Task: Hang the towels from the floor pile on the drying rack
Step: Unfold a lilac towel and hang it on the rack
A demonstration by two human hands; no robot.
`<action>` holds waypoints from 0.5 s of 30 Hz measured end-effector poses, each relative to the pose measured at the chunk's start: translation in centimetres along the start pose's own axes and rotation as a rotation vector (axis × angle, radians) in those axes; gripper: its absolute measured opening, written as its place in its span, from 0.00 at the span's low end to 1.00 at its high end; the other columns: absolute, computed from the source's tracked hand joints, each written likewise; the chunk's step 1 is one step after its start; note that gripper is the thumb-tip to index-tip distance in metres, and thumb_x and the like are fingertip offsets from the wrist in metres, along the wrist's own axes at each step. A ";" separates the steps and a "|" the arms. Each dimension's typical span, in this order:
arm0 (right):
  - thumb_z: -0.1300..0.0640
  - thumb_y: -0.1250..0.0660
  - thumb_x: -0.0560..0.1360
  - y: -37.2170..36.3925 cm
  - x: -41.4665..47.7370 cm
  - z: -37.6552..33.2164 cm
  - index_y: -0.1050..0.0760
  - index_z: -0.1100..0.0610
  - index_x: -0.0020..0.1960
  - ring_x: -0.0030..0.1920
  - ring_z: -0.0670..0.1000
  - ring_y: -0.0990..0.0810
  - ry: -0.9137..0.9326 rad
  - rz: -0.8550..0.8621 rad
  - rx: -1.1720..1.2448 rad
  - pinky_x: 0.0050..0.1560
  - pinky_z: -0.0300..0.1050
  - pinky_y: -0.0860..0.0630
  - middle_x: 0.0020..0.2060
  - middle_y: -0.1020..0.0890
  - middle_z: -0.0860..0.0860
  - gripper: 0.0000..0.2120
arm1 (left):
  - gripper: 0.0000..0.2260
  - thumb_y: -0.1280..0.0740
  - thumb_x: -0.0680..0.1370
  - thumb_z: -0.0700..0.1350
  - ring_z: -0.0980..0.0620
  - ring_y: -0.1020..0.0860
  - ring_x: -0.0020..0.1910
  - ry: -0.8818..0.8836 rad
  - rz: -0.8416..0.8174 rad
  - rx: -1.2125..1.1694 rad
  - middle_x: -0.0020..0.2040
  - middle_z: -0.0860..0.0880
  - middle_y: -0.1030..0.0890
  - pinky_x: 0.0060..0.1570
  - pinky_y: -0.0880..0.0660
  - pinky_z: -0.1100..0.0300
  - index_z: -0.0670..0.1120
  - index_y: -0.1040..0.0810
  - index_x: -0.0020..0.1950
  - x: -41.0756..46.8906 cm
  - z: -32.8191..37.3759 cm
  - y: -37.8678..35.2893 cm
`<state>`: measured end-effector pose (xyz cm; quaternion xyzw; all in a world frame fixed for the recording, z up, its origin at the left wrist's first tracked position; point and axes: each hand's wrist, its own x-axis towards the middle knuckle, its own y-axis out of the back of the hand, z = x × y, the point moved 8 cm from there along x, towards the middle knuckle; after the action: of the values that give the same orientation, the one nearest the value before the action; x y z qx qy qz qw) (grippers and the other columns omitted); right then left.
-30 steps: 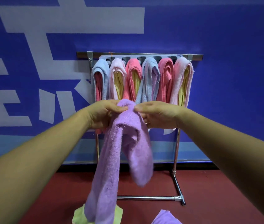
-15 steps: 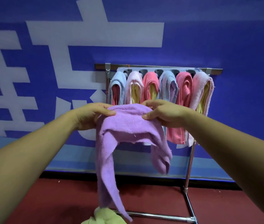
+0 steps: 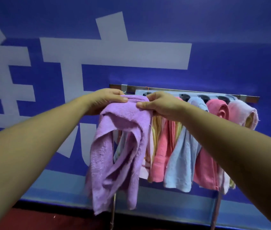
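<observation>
A purple towel (image 3: pixel 119 146) hangs folded from both my hands, right in front of the left end of the drying rack (image 3: pixel 230 96). My left hand (image 3: pixel 105 101) grips its top edge on the left, and my right hand (image 3: pixel 161 105) pinches the top edge on the right. The towel's two ends dangle down to about the rack's left leg (image 3: pixel 113 211). Several towels hang on the rack: a pink one (image 3: pixel 162 146), a light blue one (image 3: pixel 183 155), a deeper pink one (image 3: pixel 217 108) and a pale pink one (image 3: pixel 242 110). The floor pile is out of view.
A blue wall (image 3: pixel 214 47) with large white characters stands directly behind the rack. A strip of dark red floor (image 3: pixel 48 219) shows at the bottom. The rack's right leg (image 3: pixel 214 213) is partly visible.
Both hands have lifted the purple towel up and forward to the rack's top at its left end. The view has closed in on the rack, and the floor pile has dropped out of sight.
</observation>
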<state>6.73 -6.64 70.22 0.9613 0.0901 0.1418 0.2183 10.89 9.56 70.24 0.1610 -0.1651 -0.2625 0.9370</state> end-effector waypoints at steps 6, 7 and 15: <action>0.52 0.20 0.69 4.5 6.1 -2.2 0.20 0.59 0.50 0.42 0.49 0.23 0.118 0.332 -0.450 0.43 0.43 0.29 0.42 0.20 0.51 0.16 | 0.11 0.26 0.72 0.47 0.47 0.23 0.47 -0.006 -0.044 0.069 0.48 0.43 0.20 0.51 0.28 0.53 0.45 0.22 0.50 6.6 0.4 3.1; 0.51 0.21 0.69 4.9 7.1 -2.3 0.21 0.58 0.53 0.45 0.50 0.23 0.129 0.375 -0.535 0.43 0.43 0.30 0.45 0.21 0.50 0.18 | 0.11 0.26 0.72 0.48 0.47 0.23 0.47 -0.010 -0.020 0.073 0.48 0.43 0.20 0.51 0.29 0.52 0.46 0.22 0.51 7.7 0.4 3.4; 0.56 0.34 0.78 5.4 11.2 0.6 0.31 0.58 0.58 0.47 0.57 0.25 0.128 0.469 -0.791 0.41 0.48 0.32 0.51 0.22 0.55 0.12 | 0.14 0.29 0.76 0.51 0.49 0.26 0.43 -0.004 0.039 0.161 0.43 0.46 0.21 0.44 0.32 0.55 0.40 0.21 0.50 13.1 -6.3 2.2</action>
<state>18.11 -9.00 74.68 0.7880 -0.1774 0.2697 0.5243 24.93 5.55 68.41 0.2317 -0.1908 -0.2303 0.9257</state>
